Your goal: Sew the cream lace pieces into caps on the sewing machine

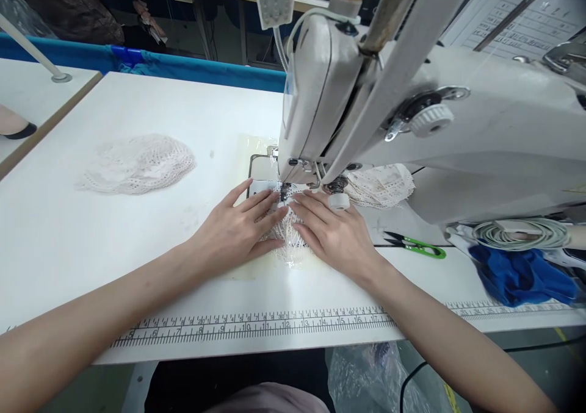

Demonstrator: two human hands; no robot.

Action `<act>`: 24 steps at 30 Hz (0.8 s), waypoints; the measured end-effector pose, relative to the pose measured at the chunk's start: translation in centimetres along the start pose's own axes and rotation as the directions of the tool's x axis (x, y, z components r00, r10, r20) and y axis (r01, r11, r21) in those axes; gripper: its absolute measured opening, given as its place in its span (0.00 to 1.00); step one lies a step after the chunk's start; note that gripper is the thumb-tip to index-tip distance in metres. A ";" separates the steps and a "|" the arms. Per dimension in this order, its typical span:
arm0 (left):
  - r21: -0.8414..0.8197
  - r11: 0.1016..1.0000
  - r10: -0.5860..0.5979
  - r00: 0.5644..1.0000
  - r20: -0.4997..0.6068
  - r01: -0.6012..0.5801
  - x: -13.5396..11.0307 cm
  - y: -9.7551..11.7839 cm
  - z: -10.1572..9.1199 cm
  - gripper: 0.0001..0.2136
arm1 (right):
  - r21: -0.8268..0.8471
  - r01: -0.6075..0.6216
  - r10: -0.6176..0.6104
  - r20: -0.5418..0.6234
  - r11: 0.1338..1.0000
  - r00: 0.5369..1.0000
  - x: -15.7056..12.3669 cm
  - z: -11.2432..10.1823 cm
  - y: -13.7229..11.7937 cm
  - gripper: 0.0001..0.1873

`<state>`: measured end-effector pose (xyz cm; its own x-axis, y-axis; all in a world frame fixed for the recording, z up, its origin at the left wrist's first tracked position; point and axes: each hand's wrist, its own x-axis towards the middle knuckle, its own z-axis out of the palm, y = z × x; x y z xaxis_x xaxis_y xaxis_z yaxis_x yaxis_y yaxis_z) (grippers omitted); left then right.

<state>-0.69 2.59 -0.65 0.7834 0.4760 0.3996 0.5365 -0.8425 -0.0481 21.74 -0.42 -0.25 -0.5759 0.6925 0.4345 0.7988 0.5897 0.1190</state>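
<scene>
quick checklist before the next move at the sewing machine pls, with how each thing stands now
1. Left hand on the lace: ok, palm down.
2. Right hand on the lace: ok, on the other side.
3. Hands clear of the presser foot: not ok, I'd say; both look very close.
4. Threading: cannot tell, too small.
5. Green snips off the lace: ok, right of the right hand.

Head-height view, forward and down
</scene>
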 end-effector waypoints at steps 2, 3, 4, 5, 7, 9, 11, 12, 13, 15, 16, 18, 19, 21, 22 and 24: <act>0.023 0.999 0.050 0.997 -0.060 -0.049 0.0 0.0 -0.1 0.18 | 0.072 0.068 -0.065 -0.038 0.995 0.997 -0.1 -0.4 -0.1 0.11; 0.024 0.996 0.089 0.992 -0.087 -0.087 -0.1 0.0 -0.2 0.17 | 0.105 0.100 -0.095 -0.048 0.989 0.994 -0.1 -0.6 -0.2 0.09; 0.017 0.991 0.130 0.986 -0.104 -0.129 -0.1 -0.1 -0.3 0.17 | 0.135 0.126 -0.121 -0.051 0.983 0.991 -0.2 -0.8 -0.2 0.09; 0.005 0.985 0.170 0.979 -0.112 -0.171 -0.1 -0.1 -0.4 0.18 | 0.164 0.147 -0.140 -0.049 0.976 0.989 -0.2 -0.9 -0.3 0.09; -0.002 0.973 0.229 0.965 -0.127 -0.232 -0.2 -0.1 -0.5 0.20 | 0.215 0.161 -0.157 -0.038 0.963 0.987 -0.3 -1.1 -0.3 0.15; 0.031 0.968 0.252 0.955 -0.157 -0.250 -0.1 -0.1 -0.4 0.14 | 0.248 0.155 -0.154 -0.026 0.956 0.988 -0.3 -1.1 -0.3 0.23; 0.041 0.973 0.232 0.952 -0.201 -0.228 0.0 0.0 -0.3 0.07 | 0.259 0.147 -0.150 -0.007 0.955 0.989 -0.4 -0.9 -0.3 0.29; 0.020 0.979 0.202 0.956 -0.215 -0.203 0.1 0.0 -0.2 0.07 | 0.250 0.138 -0.143 0.001 0.958 0.990 -0.4 -0.8 -0.4 0.30; -0.012 0.985 0.167 0.961 -0.222 -0.174 0.1 0.0 -0.2 0.07 | 0.229 0.126 -0.131 0.005 0.965 0.991 -0.4 -0.6 -0.4 0.29; -0.055 0.991 0.109 0.968 -0.227 -0.124 0.3 0.2 -0.1 0.06 | 0.167 0.116 -0.116 -0.009 0.979 0.993 -0.3 -0.3 -0.5 0.22; -0.049 0.992 0.100 0.969 -0.224 -0.113 0.3 0.3 -0.1 0.07 | 0.138 0.122 -0.119 -0.031 0.983 0.992 -0.3 -0.2 -0.5 0.17; 0.007 0.993 0.117 0.971 -0.206 -0.119 0.3 0.5 -0.1 0.09 | 0.112 0.158 -0.149 -0.082 0.981 0.985 -0.3 -0.1 -0.4 0.11; 0.043 0.992 0.129 0.973 -0.190 -0.123 0.2 0.6 -0.2 0.10 | 0.113 0.180 -0.169 -0.102 0.977 0.980 -0.3 -0.1 -0.4 0.10; 0.101 0.988 0.134 0.979 -0.152 -0.120 0.1 0.7 -0.3 0.11 | 0.122 0.201 -0.186 -0.121 0.972 0.975 -0.4 -0.2 -0.3 0.09; 0.119 0.986 0.135 0.982 -0.135 -0.119 0.0 0.7 -0.4 0.11 | 0.128 0.208 -0.193 -0.121 0.970 0.974 -0.4 -0.2 -0.3 0.09; 0.140 0.983 0.131 0.986 -0.107 -0.116 -0.2 0.6 -0.5 0.12 | 0.137 0.220 -0.205 -0.117 0.966 0.972 -0.4 -0.3 -0.3 0.09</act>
<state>-0.62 1.84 -0.30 0.8088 0.3316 0.4857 0.4809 -0.8483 -0.2217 21.79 -0.97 -0.20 -0.7029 0.5033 0.5026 0.6208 0.7790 0.0881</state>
